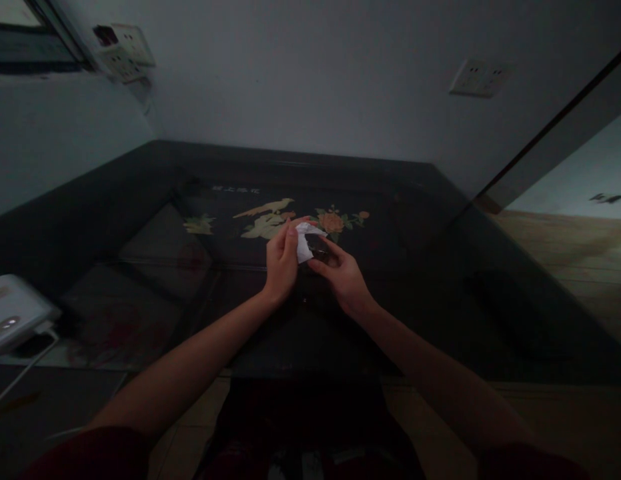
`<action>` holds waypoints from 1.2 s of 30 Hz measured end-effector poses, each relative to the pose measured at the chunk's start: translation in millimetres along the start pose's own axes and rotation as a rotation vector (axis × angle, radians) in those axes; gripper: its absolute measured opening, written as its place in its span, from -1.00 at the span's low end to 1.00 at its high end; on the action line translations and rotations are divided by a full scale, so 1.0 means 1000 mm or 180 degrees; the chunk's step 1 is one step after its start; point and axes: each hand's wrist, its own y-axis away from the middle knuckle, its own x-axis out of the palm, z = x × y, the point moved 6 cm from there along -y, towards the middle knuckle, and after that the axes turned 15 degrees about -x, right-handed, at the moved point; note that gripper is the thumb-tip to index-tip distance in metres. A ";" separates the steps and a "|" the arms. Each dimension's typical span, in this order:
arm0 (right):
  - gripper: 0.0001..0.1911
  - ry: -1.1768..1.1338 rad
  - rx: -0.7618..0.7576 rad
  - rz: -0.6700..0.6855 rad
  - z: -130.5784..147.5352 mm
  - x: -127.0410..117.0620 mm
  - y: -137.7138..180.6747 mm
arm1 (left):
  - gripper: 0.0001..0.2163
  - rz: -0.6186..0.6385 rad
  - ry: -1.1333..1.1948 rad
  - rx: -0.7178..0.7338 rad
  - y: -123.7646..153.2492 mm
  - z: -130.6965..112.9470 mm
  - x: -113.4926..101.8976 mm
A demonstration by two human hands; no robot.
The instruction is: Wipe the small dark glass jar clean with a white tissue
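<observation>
Both my hands meet over the middle of a dark glass-topped table (420, 220) with a painted bird and flower design under the glass. My left hand (281, 259) pinches a small crumpled white tissue (304, 242) between thumb and fingertips. My right hand (341, 271) is curled around a small dark object (320, 251) that I cannot make out in the dim light. The tissue rests against that object.
A white device (13, 312) with a cable lies at the table's left edge. Wall sockets (123, 50) sit at the upper left and another socket (479, 77) at the upper right. A doorway opens to wooden flooring (570, 247) on the right.
</observation>
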 end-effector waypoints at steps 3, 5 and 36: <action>-0.46 -0.0069 0.0028 -0.0136 -0.001 -0.003 -0.002 | -0.67 0.0065 -0.0511 0.0433 0.003 -0.008 0.003; -0.51 -0.0071 -0.0007 -0.0164 -0.001 -0.005 -0.003 | -0.68 0.0206 -0.0984 0.0833 0.006 -0.015 0.007; -0.38 -0.0249 0.0188 0.0240 0.001 -0.001 -0.005 | -0.62 0.0375 -0.0570 0.0394 -0.010 -0.018 -0.006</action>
